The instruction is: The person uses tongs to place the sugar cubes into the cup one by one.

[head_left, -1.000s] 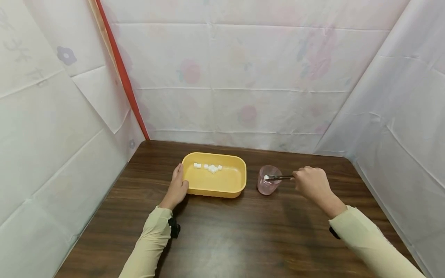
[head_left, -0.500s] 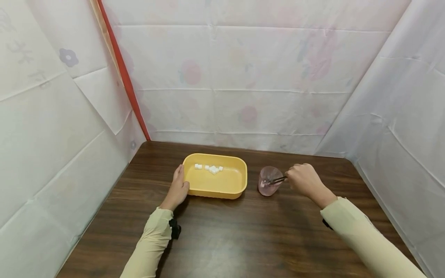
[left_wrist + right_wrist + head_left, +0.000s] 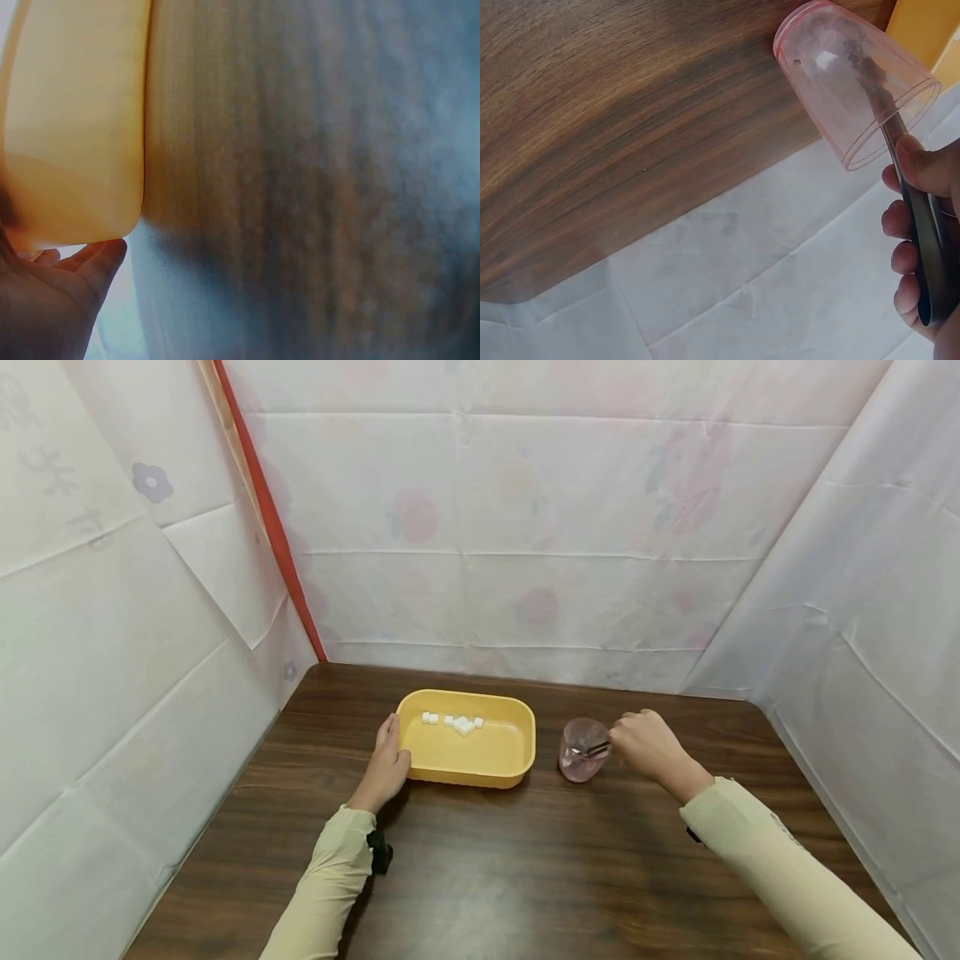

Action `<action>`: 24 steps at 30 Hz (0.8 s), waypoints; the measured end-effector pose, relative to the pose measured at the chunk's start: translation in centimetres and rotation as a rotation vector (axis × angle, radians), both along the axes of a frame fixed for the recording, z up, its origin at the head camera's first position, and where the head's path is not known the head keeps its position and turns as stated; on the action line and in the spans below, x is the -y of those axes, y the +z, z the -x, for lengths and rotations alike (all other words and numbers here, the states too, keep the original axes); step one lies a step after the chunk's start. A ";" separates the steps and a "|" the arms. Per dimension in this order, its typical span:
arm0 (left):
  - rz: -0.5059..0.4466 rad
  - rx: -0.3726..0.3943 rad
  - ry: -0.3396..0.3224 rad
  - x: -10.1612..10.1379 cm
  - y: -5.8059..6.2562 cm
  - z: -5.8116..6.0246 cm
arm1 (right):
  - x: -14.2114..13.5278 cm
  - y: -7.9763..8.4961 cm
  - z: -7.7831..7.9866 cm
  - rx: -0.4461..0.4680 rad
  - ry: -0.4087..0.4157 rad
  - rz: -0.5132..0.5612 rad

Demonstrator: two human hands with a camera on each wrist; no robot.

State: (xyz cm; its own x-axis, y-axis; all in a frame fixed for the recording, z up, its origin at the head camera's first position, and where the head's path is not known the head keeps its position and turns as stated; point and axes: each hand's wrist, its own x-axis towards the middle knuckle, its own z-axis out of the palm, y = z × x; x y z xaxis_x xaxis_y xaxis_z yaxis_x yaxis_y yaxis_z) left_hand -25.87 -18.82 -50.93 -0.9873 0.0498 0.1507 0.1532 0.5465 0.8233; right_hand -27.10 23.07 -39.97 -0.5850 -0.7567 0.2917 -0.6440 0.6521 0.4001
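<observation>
My left hand (image 3: 384,768) holds the left end of a yellow plastic tray (image 3: 480,757), fingers along its outer wall and thumb at the near corner. Several white cubes (image 3: 462,725) lie in the tray toward its far side. To the right of the tray stands a clear pink cup (image 3: 573,770). With my right hand (image 3: 648,745) I grip a pair of dark metal tongs (image 3: 926,240), whose tips reach down inside the cup. In the right wrist view a small white cube (image 3: 827,61) shows through the cup wall near its bottom, close to the tong tips.
The dark wooden table (image 3: 480,868) carries the tray and cup near its back edge. White patterned sheets (image 3: 570,527) hang behind and on both sides, with a red strip (image 3: 273,527) at the back left corner.
My right hand has moved left toward the cup, and the tongs have gone from level at the cup's mouth, with a white cube at their tips, to deeper inside it. The left hand stays on the tray.
</observation>
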 end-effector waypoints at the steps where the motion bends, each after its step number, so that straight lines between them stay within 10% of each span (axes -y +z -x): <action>1: 0.001 0.000 0.001 0.0 0.0 0.0 | 0.0 0.0 0.0 0.000 -0.001 0.000; 24: 0.009 0.009 -0.003 0.0 -0.1 0.0 | -2.0 2.8 -0.6 -0.003 -0.093 0.057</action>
State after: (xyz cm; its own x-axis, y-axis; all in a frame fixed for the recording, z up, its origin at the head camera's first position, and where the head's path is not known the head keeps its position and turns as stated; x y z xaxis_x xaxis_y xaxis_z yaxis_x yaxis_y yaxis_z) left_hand -25.89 -18.86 -51.06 -0.9886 0.0538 0.1410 0.1470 0.5537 0.8196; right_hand -26.51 25.05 -37.16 -0.6507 -0.6815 0.3347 -0.5786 0.7306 0.3626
